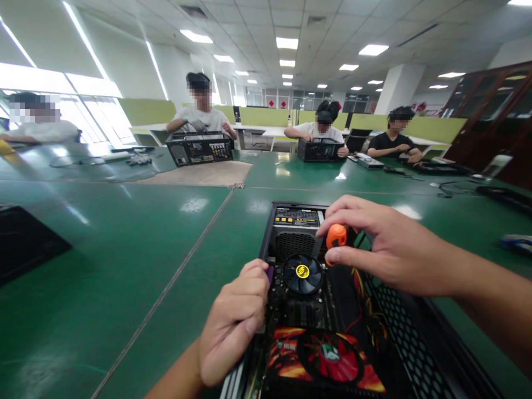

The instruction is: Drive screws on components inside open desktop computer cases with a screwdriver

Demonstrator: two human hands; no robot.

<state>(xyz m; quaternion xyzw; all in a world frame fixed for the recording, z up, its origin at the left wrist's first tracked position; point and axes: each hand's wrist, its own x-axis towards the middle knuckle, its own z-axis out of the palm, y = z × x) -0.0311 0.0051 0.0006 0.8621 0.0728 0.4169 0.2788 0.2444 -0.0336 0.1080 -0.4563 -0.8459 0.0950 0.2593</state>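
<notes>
An open black computer case [409, 335] lies on the green table in front of me. My left hand [236, 321] is closed on its left edge, with the fingers curled over the rim. My right hand [386, 249] holds a screwdriver by its orange and black handle [336, 236], between thumb and fingers, above the upper part of the case. Its shaft and tip are hidden. Near it are the power supply [297, 217] and a round cooling fan [302, 271] with a yellow centre. Lower down sits a graphics card [286, 352] with a red fan.
A dark panel [29, 241] lies at the left on the green table [124, 310]. Across it, co-workers handle other computer cases [201, 149] [320, 151]. At the right are cables [451, 188] and a blue-handled object [515, 243].
</notes>
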